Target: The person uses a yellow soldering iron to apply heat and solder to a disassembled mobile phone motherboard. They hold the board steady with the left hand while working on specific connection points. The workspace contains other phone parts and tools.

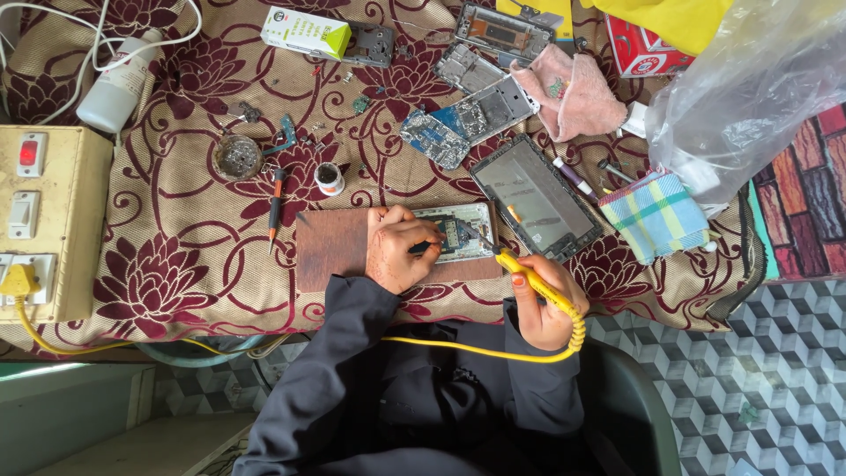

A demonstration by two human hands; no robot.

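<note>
The left hand (398, 249) covers the near left part of the opened phone (458, 234) on the wooden board (335, 249); what its fingers pinch is too small to tell. The soldering iron (529, 278) tip is blurred against the phone. At the table's far edge, the yellow cloth (670, 18), the red box (639, 48) and the white cables (97, 35) are cut off.

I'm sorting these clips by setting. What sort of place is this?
Most likely a small phone-repair bench: an opened phone on a wooden board, a yellow soldering iron in the right hand, and loose phone parts.
</note>
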